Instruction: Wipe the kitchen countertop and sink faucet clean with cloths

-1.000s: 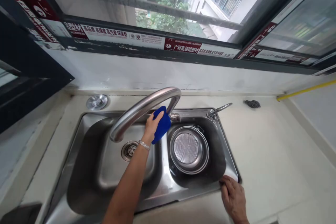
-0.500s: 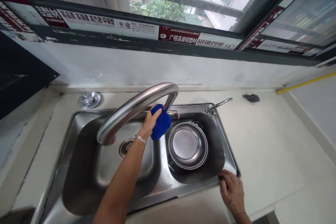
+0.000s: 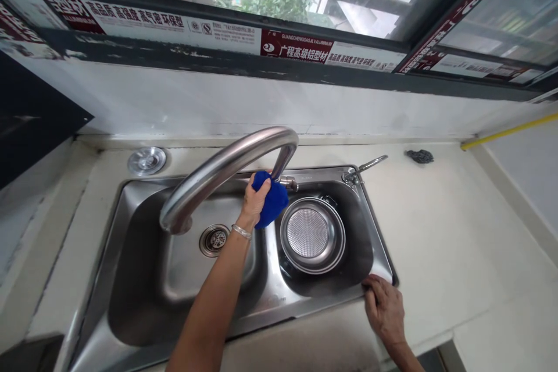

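A blue cloth (image 3: 273, 204) is gripped in my left hand (image 3: 254, 200), which wears a silver bracelet and is at the lower part of the curved metal faucet (image 3: 231, 165). The cloth lies against the faucet's base, just left of its lever. My right hand (image 3: 383, 309) rests on the front right corner of the steel double sink (image 3: 279, 308), its fingers curled together over the rim; anything under them is hidden. A round steel pan with a dotted bottom (image 3: 307, 233) sits in the right basin.
On the counter (image 3: 457, 232) behind the left basin lies a metal drain strainer (image 3: 147, 161). A small metal spout (image 3: 370, 164) stands at the sink's back right corner, and a dark scouring pad (image 3: 419, 156) lies farther right. The left basin has a drain (image 3: 214, 240).
My left hand and the blue cloth have shifted slightly right along the faucet's base. My right hand stays on the sink's corner. The whole view has moved a little.
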The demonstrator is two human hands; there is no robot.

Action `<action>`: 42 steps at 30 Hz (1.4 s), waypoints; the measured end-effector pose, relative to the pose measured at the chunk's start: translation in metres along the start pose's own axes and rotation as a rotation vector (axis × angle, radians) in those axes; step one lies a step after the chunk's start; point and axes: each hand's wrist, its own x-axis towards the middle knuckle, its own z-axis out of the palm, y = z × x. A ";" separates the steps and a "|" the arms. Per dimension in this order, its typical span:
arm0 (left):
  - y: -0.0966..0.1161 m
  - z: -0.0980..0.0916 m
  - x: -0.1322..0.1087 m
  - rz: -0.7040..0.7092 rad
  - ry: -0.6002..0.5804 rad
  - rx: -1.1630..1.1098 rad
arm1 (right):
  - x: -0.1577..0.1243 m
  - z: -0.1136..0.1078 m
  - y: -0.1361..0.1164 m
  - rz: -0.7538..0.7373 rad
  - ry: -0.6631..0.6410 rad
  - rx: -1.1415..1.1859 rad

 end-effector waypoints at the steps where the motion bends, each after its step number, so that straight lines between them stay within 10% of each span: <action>1: -0.001 0.002 -0.002 0.018 0.000 0.022 | 0.000 0.000 -0.001 0.002 -0.001 0.003; 8: -0.021 0.016 -0.010 0.325 0.112 0.223 | 0.001 -0.001 -0.002 0.031 -0.013 0.017; 42: -0.026 0.037 -0.014 0.288 0.246 0.314 | -0.001 -0.001 -0.002 0.044 -0.026 0.019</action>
